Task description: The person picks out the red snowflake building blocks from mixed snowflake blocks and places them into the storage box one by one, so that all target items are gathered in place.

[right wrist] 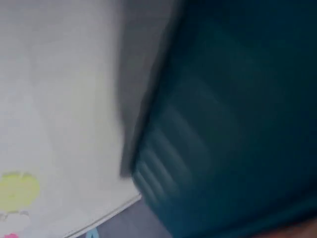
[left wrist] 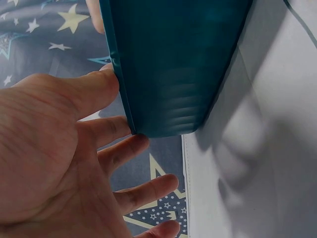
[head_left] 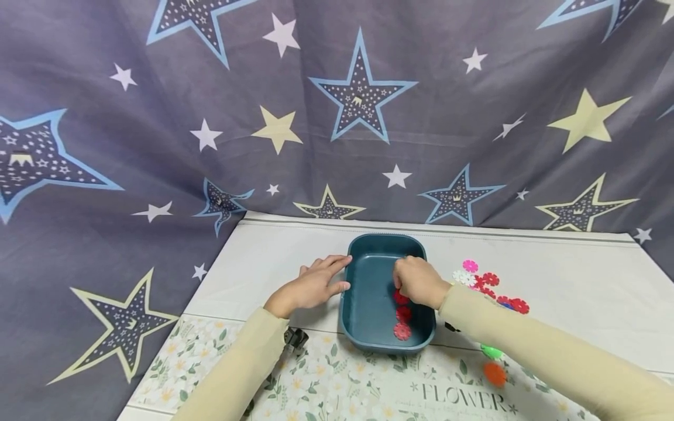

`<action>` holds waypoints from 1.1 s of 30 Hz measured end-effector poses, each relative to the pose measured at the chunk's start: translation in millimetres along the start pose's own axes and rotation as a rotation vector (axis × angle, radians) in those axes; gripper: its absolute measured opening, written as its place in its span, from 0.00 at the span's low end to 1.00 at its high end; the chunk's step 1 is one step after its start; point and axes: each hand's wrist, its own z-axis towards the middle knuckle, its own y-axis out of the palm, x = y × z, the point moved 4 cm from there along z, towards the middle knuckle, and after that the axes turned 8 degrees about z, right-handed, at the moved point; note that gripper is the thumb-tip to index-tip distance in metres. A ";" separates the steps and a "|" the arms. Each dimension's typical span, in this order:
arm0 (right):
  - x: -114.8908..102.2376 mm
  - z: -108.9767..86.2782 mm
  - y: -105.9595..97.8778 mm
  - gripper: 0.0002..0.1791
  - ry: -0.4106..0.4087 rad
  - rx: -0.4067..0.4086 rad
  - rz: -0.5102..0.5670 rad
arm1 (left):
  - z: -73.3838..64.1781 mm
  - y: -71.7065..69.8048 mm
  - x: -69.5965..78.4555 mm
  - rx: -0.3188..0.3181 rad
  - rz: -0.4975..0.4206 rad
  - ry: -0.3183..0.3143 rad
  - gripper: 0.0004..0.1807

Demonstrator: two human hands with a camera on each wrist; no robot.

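Note:
A dark teal rectangular bin (head_left: 368,316) stands on the table, its outer wall (left wrist: 168,64) large in the left wrist view. My left hand (head_left: 314,285) reaches to its left rim with fingers spread and fairly straight, thumb and fingertips touching the edge. Over the bin's right side, my right hand (head_left: 419,282) dips inside with its fingers bent downward. Whether anything is between those fingers is hidden. Just below them lie several red flower-shaped discs (head_left: 402,314) in a row on the bin's floor. The right wrist view shows mainly the bin's blurred outer wall (right wrist: 223,129).
Right of the bin lies a loose group of flower discs: pink (head_left: 470,266), white (head_left: 464,277), several red (head_left: 518,306) and a partly covered blue one. A green disc (head_left: 492,351) and an orange disc (head_left: 495,374) lie nearer. A star-patterned curtain (head_left: 337,158) hangs behind the table.

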 end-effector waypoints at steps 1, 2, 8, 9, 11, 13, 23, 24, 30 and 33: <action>1.1 -0.8 -3.7 0.11 -0.004 0.008 0.015 | 0.3 0.7 0.1 -0.001 0.001 0.001 0.33; 2.4 -1.7 -8.4 0.11 -0.004 0.021 0.038 | 0.7 1.4 -0.1 0.000 0.002 0.003 0.33; 15.4 -17.1 -50.3 0.10 -0.015 0.151 0.095 | -0.4 1.2 0.7 -0.007 0.006 0.000 0.33; 20.0 -21.6 -57.2 0.09 -0.002 0.176 0.084 | -0.8 0.7 0.7 -0.007 0.007 -0.001 0.34; 31.7 -32.0 -69.8 0.08 0.048 0.215 0.072 | -0.7 0.3 -0.3 -0.010 0.013 -0.001 0.34; 47.6 -43.2 -79.4 0.07 0.114 0.225 0.066 | -1.1 -0.7 -0.9 -0.006 0.017 0.001 0.34; 127.0 -94.9 -72.1 0.13 0.413 -0.018 0.067 | -2.9 -1.1 -2.9 0.005 0.003 0.004 0.34; 131.3 -98.6 -69.2 0.13 0.433 -0.026 0.068 | -2.4 -0.6 -3.3 0.008 0.002 0.007 0.34; 142.9 -109.9 -58.6 0.12 0.496 -0.018 0.065 | -1.3 0.3 -1.7 0.006 -0.010 0.015 0.33; 144.4 -110.6 -58.2 0.11 0.518 -0.004 0.069 | -1.0 0.1 -0.3 0.009 -0.013 0.018 0.33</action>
